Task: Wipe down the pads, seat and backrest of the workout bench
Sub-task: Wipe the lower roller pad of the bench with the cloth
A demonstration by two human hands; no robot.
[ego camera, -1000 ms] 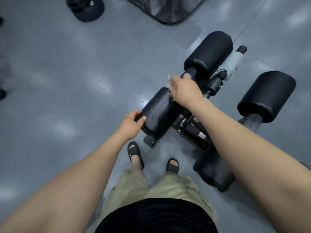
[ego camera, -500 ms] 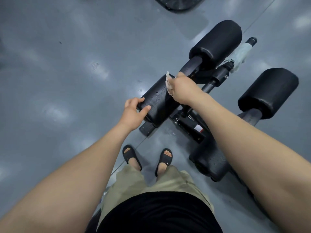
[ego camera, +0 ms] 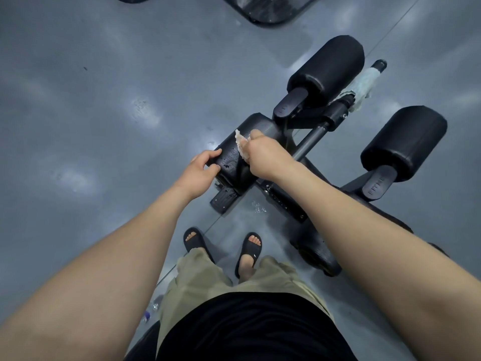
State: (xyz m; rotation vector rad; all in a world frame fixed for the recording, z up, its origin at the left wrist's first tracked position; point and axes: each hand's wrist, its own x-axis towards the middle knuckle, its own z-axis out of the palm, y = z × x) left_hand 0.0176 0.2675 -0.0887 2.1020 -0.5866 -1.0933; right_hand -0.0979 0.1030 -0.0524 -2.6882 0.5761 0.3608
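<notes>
Wiping the wet roller pad (ego camera: 260, 123) at the near end of the bench (ego camera: 283, 204), the right hand (ego camera: 263, 158) pinches a limp cloth (ego camera: 240, 145) against its top while the left hand (ego camera: 200, 169) curls fingers round its outer end; soft, slick padding, likely best braced there

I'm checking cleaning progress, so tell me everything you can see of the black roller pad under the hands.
The black cylindrical vinyl-looking roller pad sits horizontal on the black metal bench frame, droplets beading on its top. The left hand grips its near end; the right hand presses a crumpled pale wipe onto its top.
</notes>
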